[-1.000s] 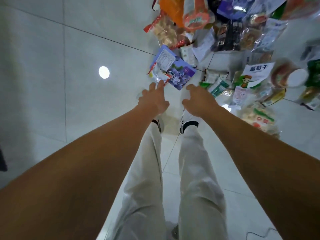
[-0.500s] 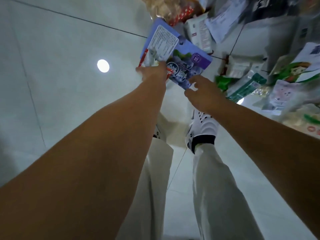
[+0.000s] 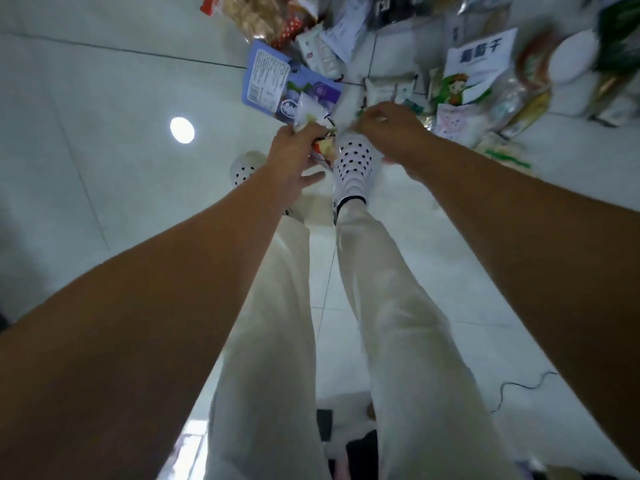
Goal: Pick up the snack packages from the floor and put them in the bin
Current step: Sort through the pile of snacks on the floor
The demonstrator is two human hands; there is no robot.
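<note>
Many snack packages lie in a heap [image 3: 433,46] on the white tiled floor ahead of my feet. My left hand [image 3: 294,157] grips a small clear packet [image 3: 311,114] with red and yellow print, lifted just off the floor beside a blue-purple package [image 3: 273,81]. My right hand [image 3: 384,128] is curled over a small green-and-white packet [image 3: 412,107] at the near edge of the heap; its fingertips are hidden, so the hold is unclear. No bin is in view.
My two white perforated shoes [image 3: 353,164] stand right below the hands, with cream trousers [image 3: 277,323] filling the middle. A white package with a cartoon figure [image 3: 474,71] lies at the right. A thin black cable [image 3: 519,386] runs across the floor at lower right.
Both hands drew back toward my feet. The left hand took hold of the small clear packet and lifted it away from the blue-purple package. The right hand moved right onto the green-and-white packet.
</note>
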